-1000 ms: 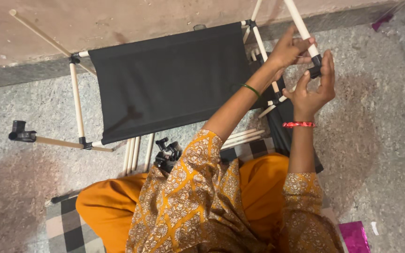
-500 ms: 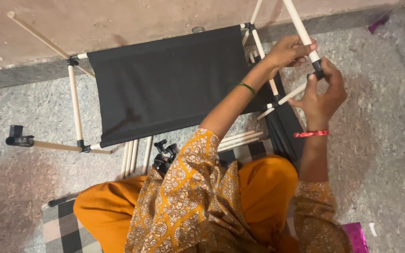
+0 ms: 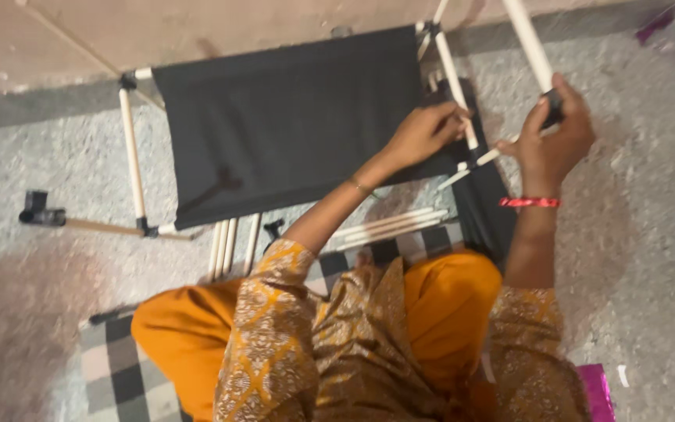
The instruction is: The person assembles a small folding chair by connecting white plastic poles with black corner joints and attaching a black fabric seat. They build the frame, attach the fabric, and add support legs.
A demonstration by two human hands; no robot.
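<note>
While the left hand (image 3: pixel 423 133) grips a frame rod (image 3: pixel 455 86) at upper centre, the right hand (image 3: pixel 552 144) closes around a black connector (image 3: pixel 554 104) on another rod (image 3: pixel 529 43) (upper right); steadying the frame should ease alignment.

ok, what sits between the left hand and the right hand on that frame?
In the head view, a short white rod runs aslant between the left hand and the right hand, with black fabric behind it. Nothing else in that gap.
</note>
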